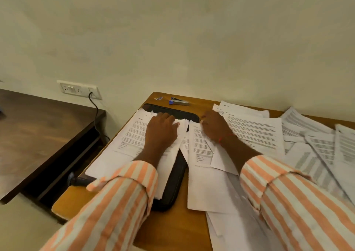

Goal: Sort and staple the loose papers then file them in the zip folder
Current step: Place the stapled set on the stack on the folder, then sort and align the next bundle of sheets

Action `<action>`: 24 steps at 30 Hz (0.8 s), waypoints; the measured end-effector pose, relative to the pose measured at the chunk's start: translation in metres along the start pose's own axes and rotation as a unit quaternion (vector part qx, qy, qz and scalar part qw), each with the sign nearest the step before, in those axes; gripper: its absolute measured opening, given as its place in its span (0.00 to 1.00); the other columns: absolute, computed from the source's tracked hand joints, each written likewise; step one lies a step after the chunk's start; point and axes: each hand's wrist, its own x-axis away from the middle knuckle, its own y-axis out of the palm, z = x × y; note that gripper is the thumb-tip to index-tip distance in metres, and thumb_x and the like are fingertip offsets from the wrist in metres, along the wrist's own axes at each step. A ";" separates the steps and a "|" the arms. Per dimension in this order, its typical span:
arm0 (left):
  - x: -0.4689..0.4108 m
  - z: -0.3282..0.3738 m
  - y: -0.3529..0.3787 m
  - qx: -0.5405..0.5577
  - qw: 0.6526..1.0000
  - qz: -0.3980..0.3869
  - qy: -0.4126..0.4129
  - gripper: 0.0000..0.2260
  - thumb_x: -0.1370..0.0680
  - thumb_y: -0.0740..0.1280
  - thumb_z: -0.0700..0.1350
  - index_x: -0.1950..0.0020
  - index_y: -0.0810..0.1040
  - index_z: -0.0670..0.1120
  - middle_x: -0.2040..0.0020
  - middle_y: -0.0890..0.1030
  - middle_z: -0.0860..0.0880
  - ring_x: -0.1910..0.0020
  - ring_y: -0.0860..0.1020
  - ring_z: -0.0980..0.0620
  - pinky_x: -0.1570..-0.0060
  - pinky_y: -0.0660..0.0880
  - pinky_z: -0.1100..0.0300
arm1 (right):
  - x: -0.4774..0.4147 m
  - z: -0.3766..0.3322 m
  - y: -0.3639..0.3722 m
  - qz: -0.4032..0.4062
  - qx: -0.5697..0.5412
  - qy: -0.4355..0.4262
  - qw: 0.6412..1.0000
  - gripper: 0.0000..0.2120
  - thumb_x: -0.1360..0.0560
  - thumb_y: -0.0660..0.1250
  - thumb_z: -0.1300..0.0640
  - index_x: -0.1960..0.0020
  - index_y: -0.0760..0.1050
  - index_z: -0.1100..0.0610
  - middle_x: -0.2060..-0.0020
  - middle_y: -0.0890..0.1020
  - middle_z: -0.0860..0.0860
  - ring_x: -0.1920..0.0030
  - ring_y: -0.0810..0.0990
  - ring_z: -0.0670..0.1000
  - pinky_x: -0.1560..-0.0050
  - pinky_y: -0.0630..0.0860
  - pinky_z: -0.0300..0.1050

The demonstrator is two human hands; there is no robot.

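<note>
Striped sleeves [123, 193] fill my near view. Beyond them my left hand [161, 129] lies flat, fingers relaxed, on a stack [130, 135] atop the black folder [176, 175]. My right hand [215, 127] rests on loose papers [255, 129] spread over the bench [172, 227]; whether it grips them, I cannot tell. Farthest sits the stapler [179, 101].

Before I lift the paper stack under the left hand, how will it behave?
Probably floppy: the paper stack under the left hand is thin sheets with uneven edges. It may slide apart, as the sheets look loose and lie on the smooth zip folder. Likely light, though corners would droop.
</note>
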 end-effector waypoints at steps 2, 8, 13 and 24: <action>0.003 0.006 -0.009 -0.027 0.999 0.028 0.030 0.13 0.17 0.61 0.54 0.45 0.81 0.48 0.48 0.82 0.50 0.47 0.77 0.49 0.53 0.74 0.56 | 0.031 0.004 -0.005 0.003 0.043 -0.022 0.999 0.16 0.20 0.63 0.54 0.35 0.75 0.58 0.37 0.77 0.56 0.37 0.75 0.58 0.36 0.71 0.52; 0.008 0.059 -0.027 -0.001 0.996 -0.075 0.038 0.15 0.18 0.61 0.57 0.43 0.80 0.48 0.47 0.82 0.47 0.47 0.79 0.49 0.49 0.77 0.53 | 0.083 0.027 -0.023 -0.083 0.167 -0.023 0.982 0.32 0.23 0.55 0.32 0.26 0.66 0.50 0.28 0.71 0.52 0.29 0.69 0.55 0.30 0.64 0.58; 0.045 0.091 -0.013 0.046 0.996 -0.082 0.007 0.21 0.16 0.59 0.57 0.27 0.71 0.47 0.39 0.81 0.44 0.43 0.80 0.44 0.44 0.78 0.50 | 0.121 0.048 -0.041 -0.105 0.170 -0.021 0.980 0.30 0.20 0.55 0.34 0.24 0.64 0.49 0.26 0.68 0.51 0.25 0.64 0.53 0.26 0.58 0.58; 0.082 0.132 -0.010 0.144 0.976 -0.157 0.035 0.23 0.16 0.61 0.55 0.25 0.66 0.44 0.27 0.73 0.42 0.31 0.74 0.42 0.33 0.72 0.46 | 0.167 0.088 -0.081 -0.098 0.147 -0.008 0.984 0.34 0.23 0.54 0.33 0.24 0.65 0.51 0.25 0.68 0.50 0.25 0.65 0.52 0.25 0.58 0.54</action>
